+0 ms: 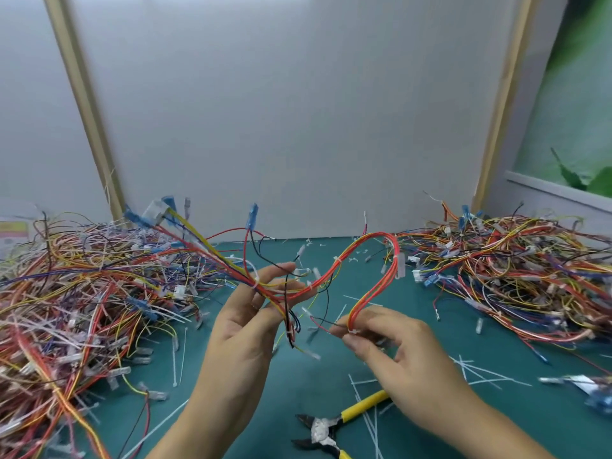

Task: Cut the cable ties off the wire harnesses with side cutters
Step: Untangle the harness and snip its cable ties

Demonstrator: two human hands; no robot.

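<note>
Head view, the only one I have: the wire harness (364,241) is up off the green mat (298,385), slung in a loop above its middle. My left hand (251,313) pinches the bundle between thumb and fingers where the strands cross. My right hand (397,346) nips the other end right at a white cable tie (353,331). It looks feather-light and floppy, sagging wherever I don't hold it, so I judge the best grip is close on either side of a tie, keeping that stretch taut. The thin insulation would probably nick easily, and the nylon looks stiff and snug. The side cutters (326,429) lie by the mat's near edge, in neither hand. Tangled piles (82,293) crowd the left and right edges, ready to snag loose ends.
</note>
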